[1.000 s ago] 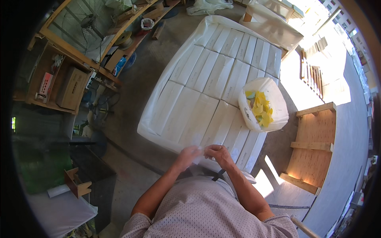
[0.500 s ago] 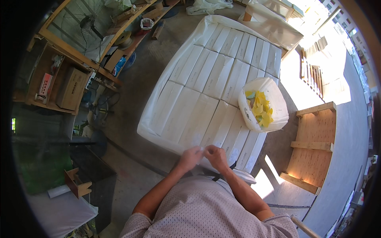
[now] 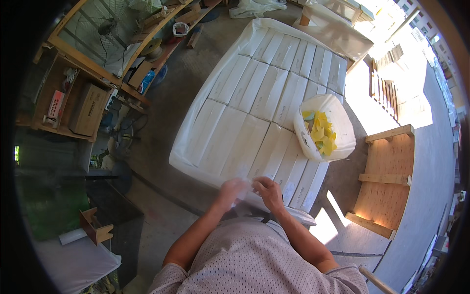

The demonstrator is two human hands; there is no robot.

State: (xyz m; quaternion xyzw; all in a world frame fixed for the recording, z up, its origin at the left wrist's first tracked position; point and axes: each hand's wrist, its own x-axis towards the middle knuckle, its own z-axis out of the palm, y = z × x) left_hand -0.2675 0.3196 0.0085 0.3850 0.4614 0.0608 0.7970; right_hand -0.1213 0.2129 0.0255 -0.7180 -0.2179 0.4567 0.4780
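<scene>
Both my hands are close together over the near edge of a stack of long white cartons (image 3: pixel 245 139). My left hand (image 3: pixel 232 192) is smeared by motion; its fingers look closed, with a pale, see-through scrap beside them that is too blurred to name. My right hand (image 3: pixel 268 192) has its fingers bent and pinched, a small gap from the left; what they hold, if anything, is too small to make out. Clear plastic film (image 3: pixel 182 153) wraps the stack's sides. A white tub (image 3: pixel 342 139) holding yellow paper-like pieces (image 3: pixel 321 133) stands on the cartons at the right.
A wooden pallet (image 3: pixel 389 179) leans at the right beside a sunlit floor. To the left are a wooden shelf box (image 3: pixel 88 73) with a brown carton (image 3: pixel 91 109) and a fan (image 3: pixel 107 27). More plastic-covered goods (image 3: pixel 338 34) stand beyond the stack.
My hands have drawn slightly apart, the left staying blurred and the right opening its pinch a little. The stack and the tub stay where they were.
</scene>
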